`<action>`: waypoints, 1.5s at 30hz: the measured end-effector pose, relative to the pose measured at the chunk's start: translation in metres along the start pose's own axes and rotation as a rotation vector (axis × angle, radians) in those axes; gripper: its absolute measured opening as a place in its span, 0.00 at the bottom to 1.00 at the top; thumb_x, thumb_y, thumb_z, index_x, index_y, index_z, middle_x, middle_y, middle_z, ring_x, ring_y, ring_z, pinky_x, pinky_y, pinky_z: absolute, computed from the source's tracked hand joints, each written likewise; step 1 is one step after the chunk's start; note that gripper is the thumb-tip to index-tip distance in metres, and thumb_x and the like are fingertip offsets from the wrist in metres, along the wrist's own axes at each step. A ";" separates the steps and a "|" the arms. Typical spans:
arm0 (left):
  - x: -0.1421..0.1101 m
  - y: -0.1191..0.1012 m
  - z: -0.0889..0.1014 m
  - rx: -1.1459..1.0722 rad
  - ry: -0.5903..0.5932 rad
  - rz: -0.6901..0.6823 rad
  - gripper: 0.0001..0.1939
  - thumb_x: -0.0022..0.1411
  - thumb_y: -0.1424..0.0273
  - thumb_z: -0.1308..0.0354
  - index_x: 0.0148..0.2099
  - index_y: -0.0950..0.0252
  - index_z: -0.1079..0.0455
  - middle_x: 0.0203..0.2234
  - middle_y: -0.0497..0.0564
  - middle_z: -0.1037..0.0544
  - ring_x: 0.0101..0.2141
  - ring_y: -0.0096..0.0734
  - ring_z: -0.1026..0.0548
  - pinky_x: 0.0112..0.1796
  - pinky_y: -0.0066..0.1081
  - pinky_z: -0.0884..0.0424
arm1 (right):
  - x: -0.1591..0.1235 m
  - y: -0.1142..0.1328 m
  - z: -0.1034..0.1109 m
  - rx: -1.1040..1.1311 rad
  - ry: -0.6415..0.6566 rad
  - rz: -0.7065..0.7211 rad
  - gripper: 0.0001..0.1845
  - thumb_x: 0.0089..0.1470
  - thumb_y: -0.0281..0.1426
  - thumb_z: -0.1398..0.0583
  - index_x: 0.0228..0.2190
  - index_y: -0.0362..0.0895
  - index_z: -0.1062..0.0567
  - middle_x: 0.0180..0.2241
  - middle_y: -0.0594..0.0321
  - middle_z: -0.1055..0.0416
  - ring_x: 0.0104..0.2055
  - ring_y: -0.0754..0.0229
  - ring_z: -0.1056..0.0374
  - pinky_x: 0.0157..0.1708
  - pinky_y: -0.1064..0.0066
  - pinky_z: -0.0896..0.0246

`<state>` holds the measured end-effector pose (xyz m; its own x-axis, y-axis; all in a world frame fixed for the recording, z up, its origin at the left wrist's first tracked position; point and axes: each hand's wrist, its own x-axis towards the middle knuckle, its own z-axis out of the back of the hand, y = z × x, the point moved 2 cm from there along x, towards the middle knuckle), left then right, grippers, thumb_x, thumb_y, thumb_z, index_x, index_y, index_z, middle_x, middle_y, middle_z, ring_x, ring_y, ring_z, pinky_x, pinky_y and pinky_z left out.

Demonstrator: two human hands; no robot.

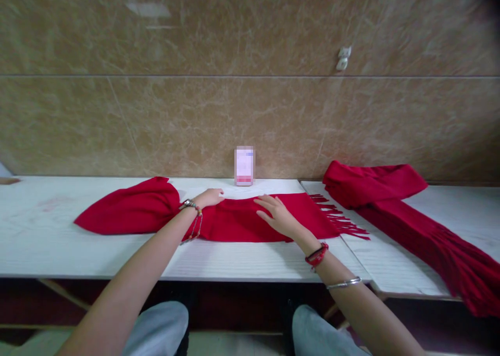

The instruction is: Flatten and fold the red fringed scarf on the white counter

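Observation:
A red fringed scarf (238, 221) lies lengthwise on the white table (242, 262) in front of me, with its left end bunched up and its fringe at the right. My left hand (209, 197) rests on the scarf's far edge with the fingers curled down onto the cloth. My right hand (277, 214) lies flat on the scarf's middle, fingers spread. Both wrists wear bracelets.
A second red scarf (402, 210) lies across the adjoining white table (461, 210) at the right and hangs over its front edge. A small pink and white box (244, 166) stands against the brown marble wall (250, 85). My knees show below the table edge.

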<state>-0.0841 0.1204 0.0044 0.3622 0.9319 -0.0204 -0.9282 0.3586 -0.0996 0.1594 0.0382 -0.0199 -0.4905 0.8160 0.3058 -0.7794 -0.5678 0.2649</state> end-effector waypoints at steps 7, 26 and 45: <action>0.027 0.017 0.023 -0.282 0.250 -0.025 0.16 0.44 0.61 0.42 0.34 0.66 0.27 0.28 0.46 0.23 0.30 0.29 0.29 0.31 0.23 0.37 | -0.006 -0.033 -0.011 -0.214 0.204 -0.396 0.34 0.55 0.51 0.57 0.59 0.50 0.48 0.63 0.57 0.59 0.62 0.39 0.66 0.51 0.33 0.66; -0.020 -0.064 -0.008 0.064 -0.226 -0.332 0.20 0.63 0.62 0.55 0.54 0.64 0.37 0.54 0.57 0.37 0.54 0.37 0.40 0.53 0.35 0.46 | -0.001 -0.038 0.011 -0.008 0.038 -0.527 0.29 0.58 0.43 0.57 0.58 0.43 0.48 0.62 0.53 0.55 0.62 0.46 0.61 0.54 0.42 0.60; -0.055 -0.168 -0.022 0.234 -0.109 -0.563 0.18 0.57 0.79 0.53 0.48 0.63 0.34 0.39 0.55 0.28 0.39 0.35 0.28 0.35 0.28 0.33 | -0.056 -0.068 0.032 -0.273 0.331 -0.266 0.21 0.60 0.40 0.56 0.53 0.54 0.38 0.62 0.64 0.54 0.64 0.50 0.67 0.57 0.47 0.64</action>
<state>0.0538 0.0074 0.0008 0.8026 0.5919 0.0743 -0.5956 0.7881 0.1556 0.2524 0.0275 -0.0258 -0.3237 0.9444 -0.0582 -0.9461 -0.3223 0.0318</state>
